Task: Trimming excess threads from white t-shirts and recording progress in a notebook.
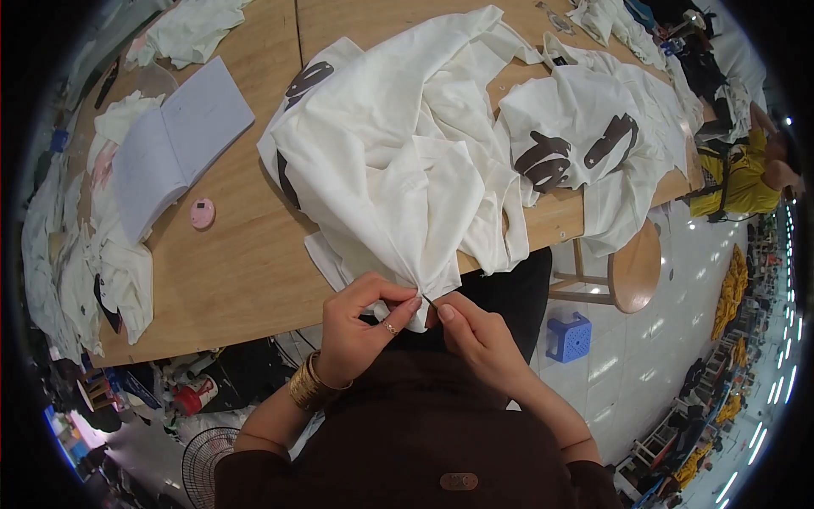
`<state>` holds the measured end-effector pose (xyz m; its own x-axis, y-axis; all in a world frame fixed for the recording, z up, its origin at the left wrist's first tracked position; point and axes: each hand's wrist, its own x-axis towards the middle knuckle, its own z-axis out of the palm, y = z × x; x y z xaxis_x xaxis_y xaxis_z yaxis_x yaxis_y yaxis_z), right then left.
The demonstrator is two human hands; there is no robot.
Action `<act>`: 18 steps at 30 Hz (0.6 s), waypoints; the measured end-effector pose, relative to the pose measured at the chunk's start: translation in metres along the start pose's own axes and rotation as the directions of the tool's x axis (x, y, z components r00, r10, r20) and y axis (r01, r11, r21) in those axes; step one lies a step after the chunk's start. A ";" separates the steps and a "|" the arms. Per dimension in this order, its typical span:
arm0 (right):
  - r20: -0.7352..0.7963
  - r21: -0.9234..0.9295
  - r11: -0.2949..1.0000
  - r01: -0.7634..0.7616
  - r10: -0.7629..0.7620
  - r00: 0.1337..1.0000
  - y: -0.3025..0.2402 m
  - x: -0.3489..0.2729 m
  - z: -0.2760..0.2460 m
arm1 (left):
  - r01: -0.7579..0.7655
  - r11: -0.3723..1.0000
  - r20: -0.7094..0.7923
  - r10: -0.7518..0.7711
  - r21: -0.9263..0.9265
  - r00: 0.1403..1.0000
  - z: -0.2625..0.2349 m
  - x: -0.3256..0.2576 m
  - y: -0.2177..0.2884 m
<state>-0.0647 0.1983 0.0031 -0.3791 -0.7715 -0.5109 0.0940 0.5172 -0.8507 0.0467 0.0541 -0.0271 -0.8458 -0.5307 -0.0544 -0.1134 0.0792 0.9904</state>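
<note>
Overhead, the crumpled white garment [398,178] with dark brown print is spilling over the wooden counter [246,254] edge; the left hand [360,327] and right hand [479,335] fingers are pinching its hanging corner, the right also gripping a thin needle-like tool [430,302].

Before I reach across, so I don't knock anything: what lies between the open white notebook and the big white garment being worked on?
Only bare wooden tabletop separates the open white notebook from the big white garment, per the head view.

bright and even, lit from overhead; soft shadows under the white cloth [407,170] on the surface [237,271]; glare spots on the floor [670,339]; strong fisheye bending, dark blurred rim.
</note>
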 end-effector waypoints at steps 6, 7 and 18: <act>-0.049 -0.103 0.992 0.078 -0.084 0.995 0.001 -0.001 0.002 | -0.005 0.999 -0.005 0.005 -0.035 1.000 0.001 0.000 -0.002; -0.072 -0.156 0.982 0.103 -0.116 0.991 0.000 -0.001 0.003 | 0.009 0.999 -0.001 -0.009 -0.051 1.000 0.001 0.000 -0.002; -0.176 -0.470 0.847 0.250 -0.367 0.913 0.008 0.000 0.010 | 0.051 0.993 0.013 -0.050 -0.111 0.999 0.000 -0.001 -0.002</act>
<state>-0.0547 0.1992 -0.0048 -0.5425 -0.8295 -0.1326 -0.4475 0.4190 -0.7900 0.0484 0.0544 -0.0286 -0.8457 -0.5231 -0.1056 -0.0983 -0.0418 0.9943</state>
